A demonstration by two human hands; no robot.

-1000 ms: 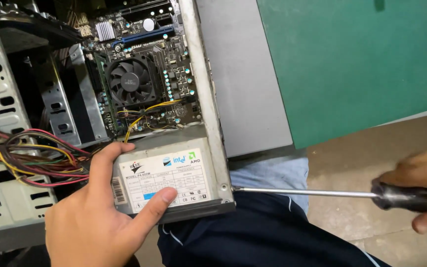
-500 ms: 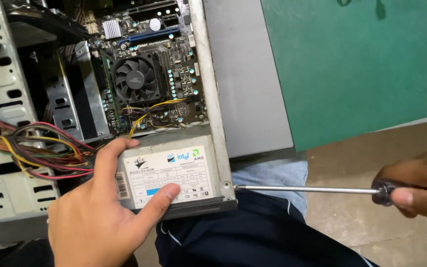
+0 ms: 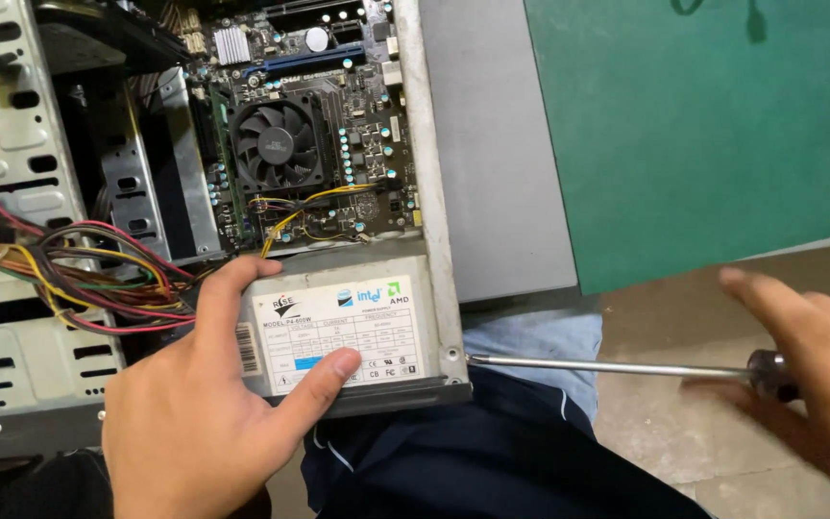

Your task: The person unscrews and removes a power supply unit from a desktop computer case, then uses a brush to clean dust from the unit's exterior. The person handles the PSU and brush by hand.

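An open grey computer case (image 3: 434, 192) lies on its side in front of me. My left hand (image 3: 194, 423) grips the grey power supply box (image 3: 357, 327) at the case's near corner, thumb on its white label, fingers on its left side. My right hand (image 3: 818, 375) is wrapped on the dark handle of a long screwdriver (image 3: 607, 366). Its thin shaft lies level, and the tip touches the case's rear edge beside the power supply. A motherboard with a black fan (image 3: 276, 144) sits deeper in the case.
A bundle of coloured wires (image 3: 69, 269) spills left from the power supply over the perforated drive cage (image 3: 12, 192). A green mat (image 3: 703, 135) covers the grey table at right. My dark-trousered legs (image 3: 492, 461) and the tan floor (image 3: 665, 432) lie below.
My right hand has shifted on the screwdriver handle, fingers now spread over it. The view has moved slightly; the left hand keeps its hold on the power supply.
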